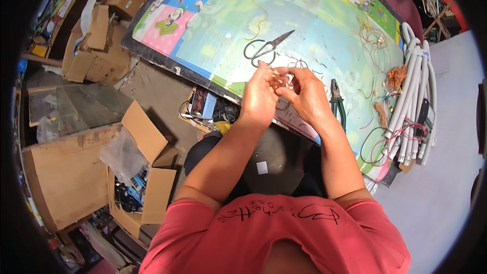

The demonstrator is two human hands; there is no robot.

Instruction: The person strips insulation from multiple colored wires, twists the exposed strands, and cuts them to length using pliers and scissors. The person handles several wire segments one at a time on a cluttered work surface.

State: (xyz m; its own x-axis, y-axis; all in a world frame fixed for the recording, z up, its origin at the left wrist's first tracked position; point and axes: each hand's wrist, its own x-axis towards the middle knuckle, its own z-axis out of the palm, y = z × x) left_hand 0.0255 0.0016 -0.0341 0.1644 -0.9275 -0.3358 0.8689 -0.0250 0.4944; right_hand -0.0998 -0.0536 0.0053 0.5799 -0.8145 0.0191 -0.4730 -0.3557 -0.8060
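Near the front edge of a table covered with a colourful cartoon mat (203,50), my left hand (257,96) and my right hand (303,95) come together around a small bunch of copper-coloured wire (278,82), both with fingers closed on it. Just beyond my left hand lie black-handled scissors (271,48). Green-handled pliers (337,104) lie to the right of my right hand. Small dark wire bits and thin coloured wires (373,38) are scattered on the mat.
Grey bundled tubes (413,91), a tangle of copper wire (395,77) and red cable are at the table's right end. Cardboard boxes (152,193) and glass panes (89,104) crowd the left. A blue item (203,102) sits under the table edge.
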